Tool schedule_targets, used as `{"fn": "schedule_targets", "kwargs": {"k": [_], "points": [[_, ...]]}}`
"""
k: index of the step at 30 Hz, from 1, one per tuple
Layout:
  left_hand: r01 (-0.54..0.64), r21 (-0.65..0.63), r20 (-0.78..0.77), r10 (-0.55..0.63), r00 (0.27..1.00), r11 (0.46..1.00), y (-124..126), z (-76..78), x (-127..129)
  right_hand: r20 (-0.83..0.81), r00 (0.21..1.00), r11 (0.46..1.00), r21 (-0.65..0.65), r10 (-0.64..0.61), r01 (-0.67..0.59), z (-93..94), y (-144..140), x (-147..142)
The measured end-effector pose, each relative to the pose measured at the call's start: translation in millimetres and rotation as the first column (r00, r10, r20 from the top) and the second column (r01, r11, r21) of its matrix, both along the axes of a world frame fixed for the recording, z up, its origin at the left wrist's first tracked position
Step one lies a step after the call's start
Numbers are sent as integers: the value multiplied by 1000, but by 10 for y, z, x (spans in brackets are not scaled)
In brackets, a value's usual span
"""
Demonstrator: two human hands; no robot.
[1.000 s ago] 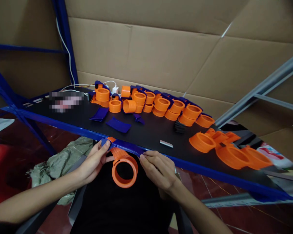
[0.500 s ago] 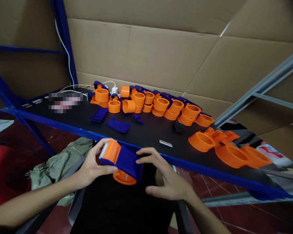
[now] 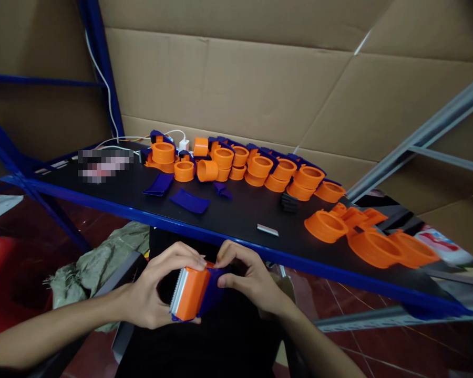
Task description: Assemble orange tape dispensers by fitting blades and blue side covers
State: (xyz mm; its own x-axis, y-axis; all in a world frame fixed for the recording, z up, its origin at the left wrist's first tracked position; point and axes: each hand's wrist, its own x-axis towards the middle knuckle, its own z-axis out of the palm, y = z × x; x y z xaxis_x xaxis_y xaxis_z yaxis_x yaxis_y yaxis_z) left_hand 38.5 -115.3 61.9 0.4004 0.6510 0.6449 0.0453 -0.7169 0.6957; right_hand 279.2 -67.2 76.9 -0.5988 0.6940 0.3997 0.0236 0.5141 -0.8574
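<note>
An orange and blue tape dispenser (image 3: 193, 295) with a serrated metal blade is held over my lap, blade side facing left. My left hand (image 3: 152, 286) is closed around its orange blade end, fingers on top and thumb below. On the other side, my right hand (image 3: 252, 275) pinches the dispenser's blue part between thumb and fingers. The dispenser's orange ring is mostly hidden behind the blue part and my fingers. Just beyond my hands on the shelf lie a metal blade strip (image 3: 267, 230) and a curved blue plate (image 3: 189, 201).
Several orange and blue dispensers (image 3: 260, 167) stand stacked along the back of the black shelf (image 3: 236, 215). Loose orange ring frames (image 3: 326, 227) lie at the right, near small black pieces (image 3: 289, 202). More blue plates (image 3: 158, 185) sit at left. A blue rail (image 3: 134, 214) edges the shelf.
The dispenser has been turned and lowered slightly, so its orange top and blade face me more. My right hand has moved in from spread fingers to a pinch on the blue part.
</note>
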Motion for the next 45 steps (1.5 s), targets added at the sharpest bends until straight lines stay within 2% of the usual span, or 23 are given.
{"fn": "schedule_targets", "kwargs": {"k": [8, 14, 17, 19, 21, 22, 23, 25, 28, 29, 31, 34, 36, 40, 43, 45], "points": [[39, -51, 14, -38, 999, 998, -20, 33, -39, -61, 998, 967, -252, 31, -46, -7, -45, -42], [97, -54, -79, -101, 992, 994, -22, 46, -42, 41, 993, 922, -377, 113, -89, 33, -11, 8], [153, -83, -60, -158, 986, 985, -16, 21, 13, 107, 978, 908, -401, 181, -124, 29, 23, 40], [124, -119, 17, -123, 992, 985, -19, -1, 48, 152, 983, 954, -294, 106, -58, 35, 16, 55], [27, -197, 107, -6, 994, 980, -24, -15, 69, 180, 980, 994, -45, -89, 98, 58, -29, 64], [-27, -253, 151, 67, 986, 967, -24, -16, 75, 182, 967, 982, 105, -176, 159, 74, -64, 66], [-73, -319, 189, 139, 972, 945, -21, -14, 79, 186, 955, 952, 247, -231, 182, 91, -105, 63], [-102, -460, 270, 249, 930, 882, -4, -7, 86, 222, 938, 871, 472, -265, 134, 115, -191, 41], [25, -621, 416, 303, 858, 784, 44, -15, 106, 241, 903, 736, 667, -357, 113, 126, -268, -5], [77, -641, 458, 300, 837, 763, 62, -25, 114, 229, 888, 702, 699, -398, 135, 135, -268, -10], [173, -642, 519, 258, 815, 747, 100, -47, 126, 204, 871, 674, 717, -446, 177, 194, -216, 25], [262, -585, 558, 146, 817, 768, 153, -74, 129, 157, 845, 655, 708, -512, 265, 400, 15, 214], [268, -582, 522, 101, 847, 768, 182, -84, 124, 128, 795, 614, 710, -593, 344, 573, 279, 409], [230, -687, 362, 51, 931, 689, 210, -92, 123, 184, 628, 545, 708, -756, 448, 812, 950, 788], [219, -700, 303, 5, 953, 680, 209, -93, 129, 312, 523, 575, 665, -793, 476, 919, 1365, 1006], [214, -707, 272, -20, 962, 675, 205, -92, 129, 360, 469, 584, 608, -806, 538, 1029, 1548, 1191]]}}
